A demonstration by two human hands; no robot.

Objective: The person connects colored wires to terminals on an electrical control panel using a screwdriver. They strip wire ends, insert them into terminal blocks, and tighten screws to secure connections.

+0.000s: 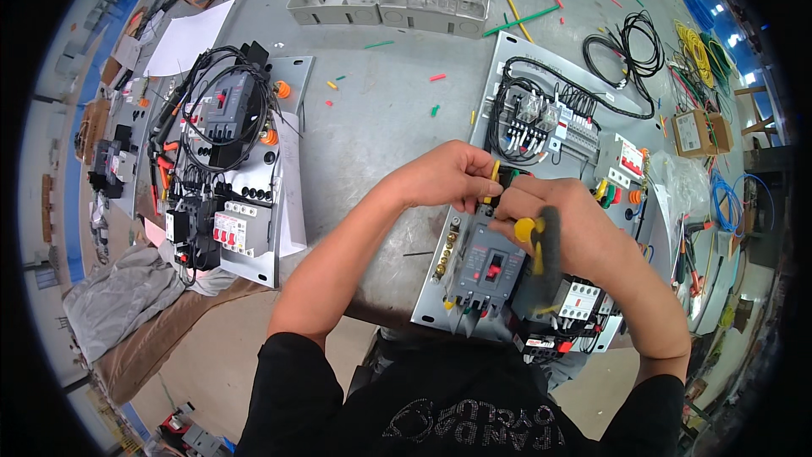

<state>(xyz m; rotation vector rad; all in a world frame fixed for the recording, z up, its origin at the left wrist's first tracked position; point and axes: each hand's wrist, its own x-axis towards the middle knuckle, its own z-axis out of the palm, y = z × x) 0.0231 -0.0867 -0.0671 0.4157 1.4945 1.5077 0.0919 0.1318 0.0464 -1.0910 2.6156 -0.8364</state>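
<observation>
My left hand [461,178] is closed in a pinch on a short yellow sleeve [495,171] at the upper end of a grey circuit breaker [491,264]. Right beside it, my right hand [554,207] is closed, with a yellow-and-black-handled tool [550,241] in its grip. The tool is blurred, so its exact kind does not show. Its far end hangs over the breaker's right side. The breaker is mounted on a metal panel [430,298], next to a strip of brass screws [446,254]. My fingers hide the wire ends between them.
A second wired panel [292,76] lies to the left, with a coil of black cable on it. Grey plastic boxes [338,4] stand at the back. Bits of coloured sleeve [437,77] are scattered over the table. Black cable [639,42] and a cardboard box [702,134] lie at the right.
</observation>
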